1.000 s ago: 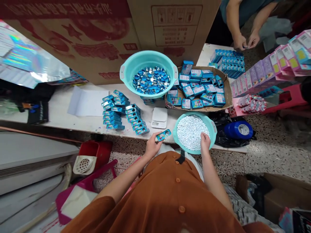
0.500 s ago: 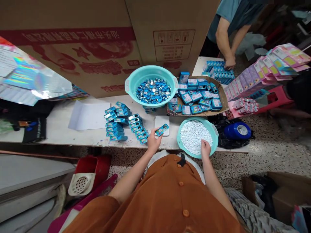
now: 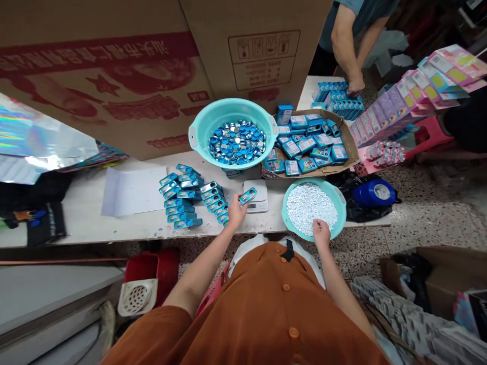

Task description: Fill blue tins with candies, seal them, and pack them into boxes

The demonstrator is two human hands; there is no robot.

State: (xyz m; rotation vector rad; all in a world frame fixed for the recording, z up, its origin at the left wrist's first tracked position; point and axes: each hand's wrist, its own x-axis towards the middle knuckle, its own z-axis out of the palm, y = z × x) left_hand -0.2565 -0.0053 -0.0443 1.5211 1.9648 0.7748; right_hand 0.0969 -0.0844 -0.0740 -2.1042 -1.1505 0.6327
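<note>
A small blue box [image 3: 248, 195] is gripped in my left hand [image 3: 237, 212], beside the white scale [image 3: 259, 203]. My right hand [image 3: 321, 233] is closed at the near edge of the white pellets [image 3: 310, 205] in a turquoise basin [image 3: 340, 198]; what its fingers hold, if anything, is too small to name. Behind the scale, a second turquoise basin [image 3: 195, 121] holds blue and silver caps [image 3: 238, 142]. Blue boxes stand in rows [image 3: 182, 197] left of my left hand, with a shorter row [image 3: 215, 200] nearer to it.
A cardboard tray [image 3: 352, 144] of blue boxes lies behind the pellet basin. Large cartons [image 3: 152, 91] rise at the back. Another person's hand [image 3: 355, 83] touches boxes at the upper right. A blue roll [image 3: 375, 193] lies on black plastic at the right. White paper [image 3: 133, 190] lies left.
The box in my left hand has moved slightly left and is more tilted, uncovering more of the scale. My right hand stays at the pellets. The whole view has shifted a little.
</note>
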